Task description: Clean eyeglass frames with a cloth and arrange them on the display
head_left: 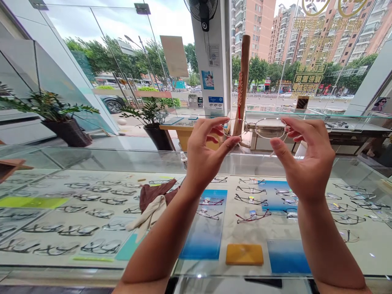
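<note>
The L hand (205, 153) is gripping the silver wire-rim eyeglasses (251, 124) at their L end, w/ thumb and index finger. The R hand (310, 161) is gripping the R end in similar way, its thumb close to the lower rim. So the glasses are held up betw. the 2 hands, above the glass-topped surface (183, 267), approx. level, in front of the wooden post (244, 61).

Under the glass, many spectacle frames (252, 216) lie in rows, some on blue sheets (202, 241). A brown cloth (154, 195) and a beige cloth (154, 212) lie together, just beside the L forearm. An orange-yellow rectangular block (244, 255) is betw. the 2 forearms; can't tell if it is on or under the glass. A small white bottle (183, 160) stands behind the L forearm. Farther back are 2 potted plants, e.g. the bigger plant (65, 118) at far L.
</note>
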A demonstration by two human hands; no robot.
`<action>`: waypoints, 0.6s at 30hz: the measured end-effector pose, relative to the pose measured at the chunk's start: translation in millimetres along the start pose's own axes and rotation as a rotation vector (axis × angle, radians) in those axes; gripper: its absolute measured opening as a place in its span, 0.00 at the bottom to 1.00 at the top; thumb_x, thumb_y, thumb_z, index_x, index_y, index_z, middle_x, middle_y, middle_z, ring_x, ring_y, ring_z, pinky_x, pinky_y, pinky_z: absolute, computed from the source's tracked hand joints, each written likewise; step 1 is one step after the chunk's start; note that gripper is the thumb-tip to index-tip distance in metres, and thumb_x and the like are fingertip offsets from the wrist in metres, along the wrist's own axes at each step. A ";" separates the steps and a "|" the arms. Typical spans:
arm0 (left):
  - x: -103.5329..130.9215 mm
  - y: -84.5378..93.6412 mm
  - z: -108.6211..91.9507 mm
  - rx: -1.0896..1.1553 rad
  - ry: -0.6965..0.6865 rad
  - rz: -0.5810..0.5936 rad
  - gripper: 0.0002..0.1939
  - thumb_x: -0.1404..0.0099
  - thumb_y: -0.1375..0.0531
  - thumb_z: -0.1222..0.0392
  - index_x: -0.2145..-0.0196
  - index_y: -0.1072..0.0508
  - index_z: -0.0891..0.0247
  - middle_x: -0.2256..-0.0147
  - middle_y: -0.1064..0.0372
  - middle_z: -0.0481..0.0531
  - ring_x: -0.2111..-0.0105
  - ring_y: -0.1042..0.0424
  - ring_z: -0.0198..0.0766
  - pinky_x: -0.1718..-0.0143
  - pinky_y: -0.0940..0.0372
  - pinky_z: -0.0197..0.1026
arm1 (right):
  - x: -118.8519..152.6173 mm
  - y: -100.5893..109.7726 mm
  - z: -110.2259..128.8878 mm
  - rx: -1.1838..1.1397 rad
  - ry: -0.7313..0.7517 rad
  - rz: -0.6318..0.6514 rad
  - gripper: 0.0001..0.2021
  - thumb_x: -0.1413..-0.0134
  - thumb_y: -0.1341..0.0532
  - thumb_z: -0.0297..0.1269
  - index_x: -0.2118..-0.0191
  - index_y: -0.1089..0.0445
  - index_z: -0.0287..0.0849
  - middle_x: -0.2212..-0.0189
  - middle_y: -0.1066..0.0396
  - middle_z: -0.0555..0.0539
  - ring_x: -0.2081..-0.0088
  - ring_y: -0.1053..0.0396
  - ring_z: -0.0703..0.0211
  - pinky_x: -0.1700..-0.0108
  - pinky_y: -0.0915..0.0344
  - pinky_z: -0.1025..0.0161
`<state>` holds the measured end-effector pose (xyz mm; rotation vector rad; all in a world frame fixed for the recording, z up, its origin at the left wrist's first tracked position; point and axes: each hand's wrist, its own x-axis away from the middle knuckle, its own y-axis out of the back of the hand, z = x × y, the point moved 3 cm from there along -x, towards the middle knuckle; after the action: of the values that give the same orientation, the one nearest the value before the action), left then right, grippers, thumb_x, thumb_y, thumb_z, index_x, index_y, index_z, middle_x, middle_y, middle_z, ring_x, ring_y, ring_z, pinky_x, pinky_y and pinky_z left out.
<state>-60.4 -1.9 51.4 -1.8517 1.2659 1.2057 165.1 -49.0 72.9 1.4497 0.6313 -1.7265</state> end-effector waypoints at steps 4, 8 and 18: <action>3.2 -7.2 4.3 0.071 0.048 -0.001 0.20 0.36 0.25 0.44 0.50 0.17 0.51 0.57 0.24 0.51 0.60 0.24 0.35 0.62 0.28 0.37 | 1.4 -1.0 1.0 0.023 0.022 -0.048 0.14 0.34 0.30 0.43 0.45 0.22 0.51 0.55 0.24 0.46 0.55 0.27 0.51 0.52 0.25 0.48; 6.5 -10.0 1.3 0.084 0.062 -0.017 0.20 0.36 0.25 0.45 0.49 0.17 0.52 0.56 0.24 0.51 0.58 0.24 0.36 0.61 0.27 0.37 | 2.9 -2.0 -0.1 0.012 -0.045 -0.043 0.14 0.34 0.31 0.44 0.45 0.22 0.52 0.53 0.23 0.45 0.54 0.26 0.49 0.50 0.25 0.46; 10.1 2.4 -22.7 -0.161 -0.156 -0.174 0.24 0.36 0.24 0.49 0.45 0.19 0.53 0.56 0.27 0.50 0.57 0.27 0.38 0.60 0.30 0.41 | 9.6 -8.0 -10.4 -0.122 -0.221 0.026 0.19 0.35 0.29 0.44 0.41 0.22 0.52 0.46 0.22 0.45 0.48 0.23 0.49 0.48 0.24 0.47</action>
<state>-53.2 -25.8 51.8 -1.8951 0.9266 1.3595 164.2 -38.7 60.4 1.1596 0.5846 -1.7650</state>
